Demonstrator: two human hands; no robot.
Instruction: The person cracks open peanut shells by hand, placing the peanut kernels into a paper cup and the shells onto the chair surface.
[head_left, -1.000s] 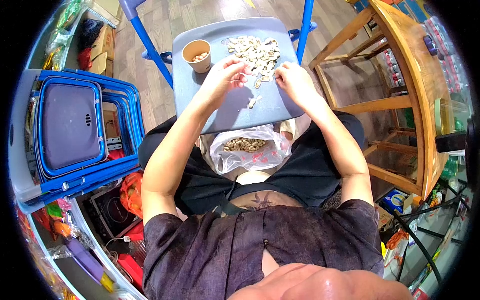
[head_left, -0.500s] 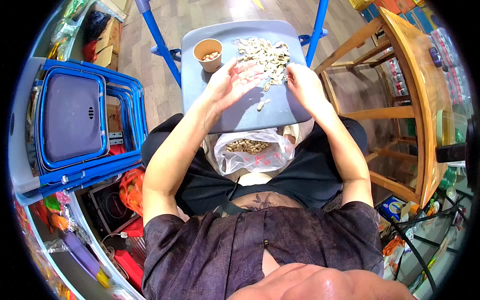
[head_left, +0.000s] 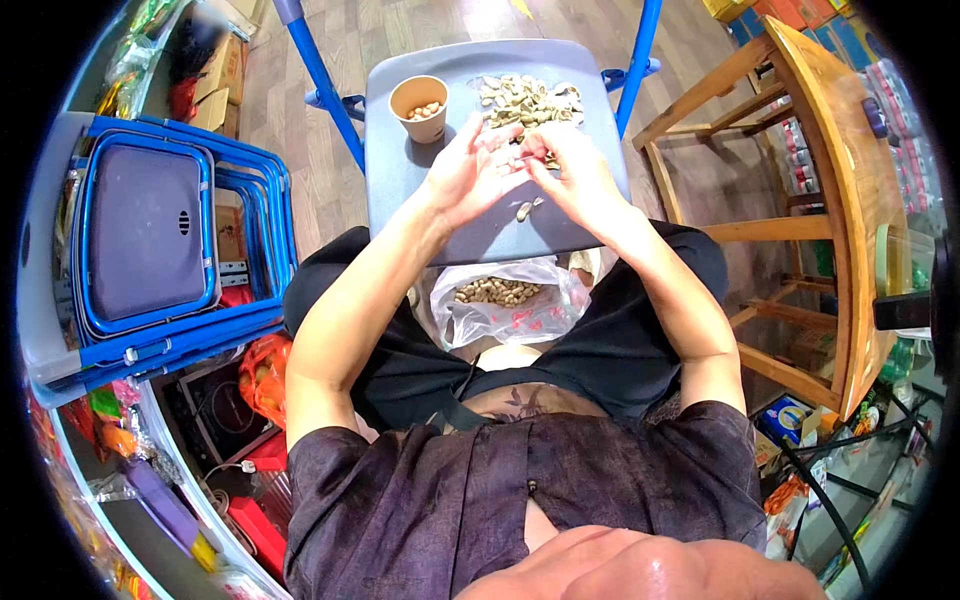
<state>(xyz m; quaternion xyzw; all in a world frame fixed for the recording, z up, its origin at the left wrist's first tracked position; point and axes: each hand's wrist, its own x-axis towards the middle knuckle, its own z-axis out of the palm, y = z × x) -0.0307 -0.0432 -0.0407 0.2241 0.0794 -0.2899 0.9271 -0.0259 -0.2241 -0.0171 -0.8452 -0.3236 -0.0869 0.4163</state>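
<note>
My left hand [head_left: 468, 178] is turned palm up over the grey seat of a folding chair [head_left: 400, 210], fingers stretched out. Against its fingers my right hand [head_left: 568, 172] pinches, thumb and fingers together; whatever is in that pinch is too small to make out. Beyond both hands lies a heap of peanut shells [head_left: 530, 100]. A paper cup [head_left: 420, 110] with shelled peanuts in its bottom stands left of the heap. One stray peanut shell [head_left: 524, 211] rests on the seat just below my hands.
An open plastic bag [head_left: 500, 320] of unshelled peanuts [head_left: 495, 291] sits between my legs. Blue folded chairs [head_left: 150, 230] lean at the left by crowded shelves. A wooden stool [head_left: 815, 210] stands on the right, with packed goods behind it.
My right hand has moved left, from beside the shell heap to my left hand's fingers. My left hand has stayed nearly in place, palm up.
</note>
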